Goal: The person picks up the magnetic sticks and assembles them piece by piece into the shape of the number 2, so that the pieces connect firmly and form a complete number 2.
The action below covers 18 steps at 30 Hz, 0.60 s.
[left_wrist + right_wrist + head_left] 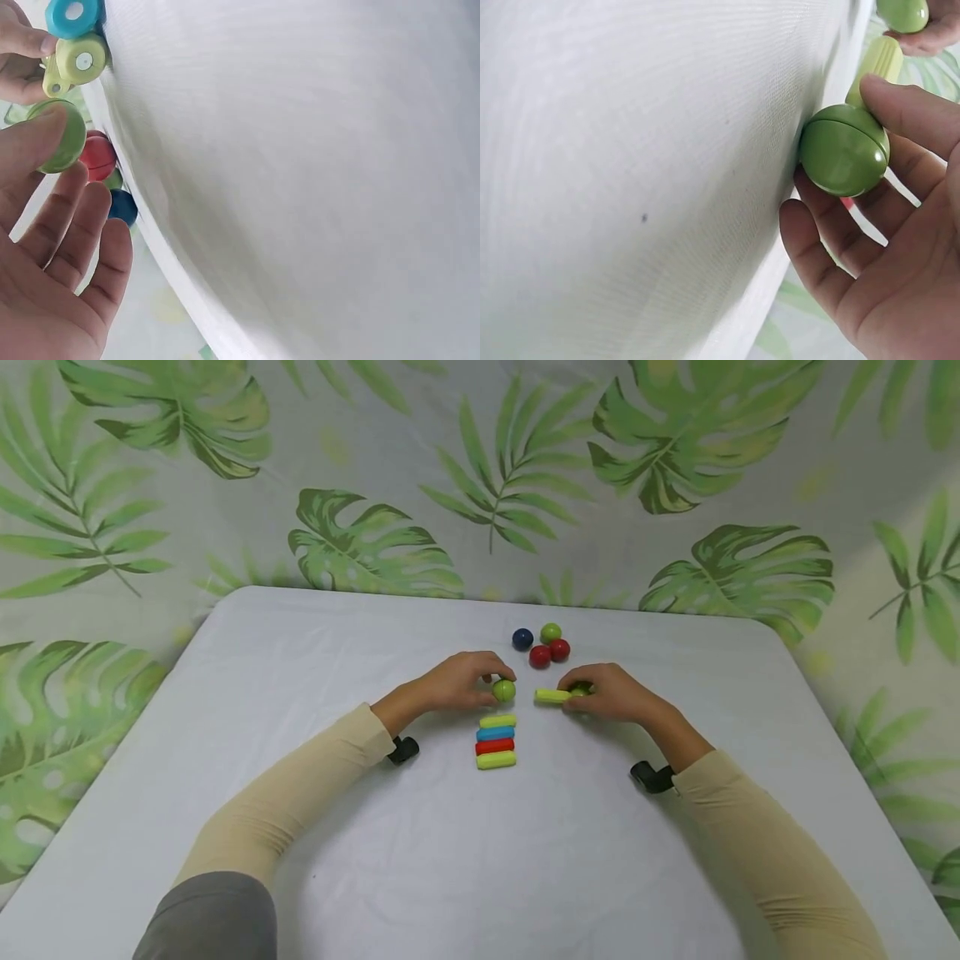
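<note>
From my remote station I watch a black camera (405, 750) on the wrist behind the left hand (461, 683), whose thumb and fingers pinch the first ball (504, 691). On the near side of that grip, four short sticks lie in a row on the white table (480, 860): yellow (498, 721), blue (496, 734), red (495, 747), and a second yellow (497, 761). The row bars the space just below the pinched ball.

Beyond the gap between the hands, four loose balls crowd together: blue (522, 639), red (540, 657), green (551, 632), and another red (559, 650). They block the way straight ahead, short of the leafy cloth (375, 552).

At right, the right hand (611, 693) grips a held stick (551, 696) and a second ball (845, 154) end to end between thumb and fingers; I cannot tell whether the two are joined. The stick juts left out of that grip, its tip apart from the first ball.

The first ball is glossy green, partly covered by the thumb in the left wrist view. The held stick is pale yellow-green and ribbed. The second ball shines a deeper green, a seam running round it.
</note>
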Available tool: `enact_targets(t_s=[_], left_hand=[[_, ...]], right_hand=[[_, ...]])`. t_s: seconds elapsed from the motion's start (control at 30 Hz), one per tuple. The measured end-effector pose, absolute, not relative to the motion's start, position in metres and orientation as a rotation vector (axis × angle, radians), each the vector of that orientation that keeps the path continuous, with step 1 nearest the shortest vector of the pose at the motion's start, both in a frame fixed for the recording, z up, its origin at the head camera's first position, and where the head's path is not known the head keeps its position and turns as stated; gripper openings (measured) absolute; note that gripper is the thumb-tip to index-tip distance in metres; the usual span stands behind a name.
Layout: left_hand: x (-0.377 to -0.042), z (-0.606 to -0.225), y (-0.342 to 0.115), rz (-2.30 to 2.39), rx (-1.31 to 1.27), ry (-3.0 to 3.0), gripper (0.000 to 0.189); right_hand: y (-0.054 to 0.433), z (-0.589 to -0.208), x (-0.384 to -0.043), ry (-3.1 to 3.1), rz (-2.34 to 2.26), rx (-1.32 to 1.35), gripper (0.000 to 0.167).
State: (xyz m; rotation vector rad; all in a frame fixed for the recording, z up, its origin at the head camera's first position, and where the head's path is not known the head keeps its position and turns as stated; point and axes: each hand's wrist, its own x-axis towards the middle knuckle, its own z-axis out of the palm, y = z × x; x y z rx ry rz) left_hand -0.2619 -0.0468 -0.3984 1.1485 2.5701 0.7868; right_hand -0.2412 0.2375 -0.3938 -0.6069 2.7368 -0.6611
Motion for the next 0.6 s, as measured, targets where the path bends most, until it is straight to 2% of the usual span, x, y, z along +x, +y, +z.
enact_targets(t_s=[0.6], left_hand=[[-0.262,-0.398,-0.034,0.746,1.19,2.563,0.041]], right_hand=[[0.231,-0.39,-0.24,2.735,-0.651,-0.638,0.025]])
